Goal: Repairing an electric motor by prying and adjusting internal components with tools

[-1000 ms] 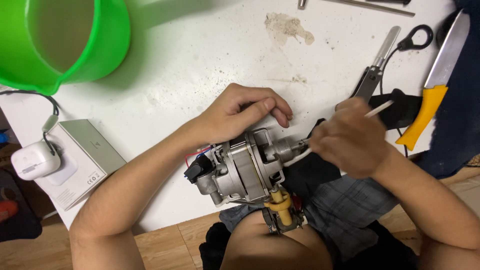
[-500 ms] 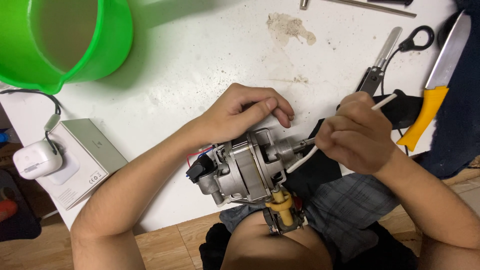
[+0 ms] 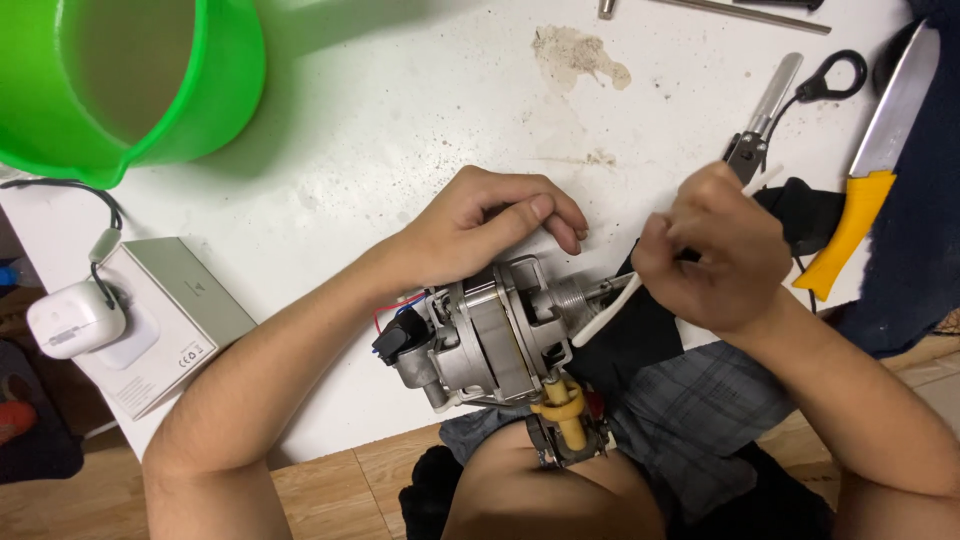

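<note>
at the lower middle of the frame the small grey electric motor lies at the near edge of the white table, its long axis running left to right, shaft pointing right. the left hand curls over its top, fingers pressed together and bent. the right hand, right of centre, pinches a thin white stick whose tip meets the shaft. compared with a second ago, the stick's lower tip sits lower on the shaft, and the motor has not turned. farther off lie pliers, a yellow-handled knife, and a green bucket at upper left.
</note>
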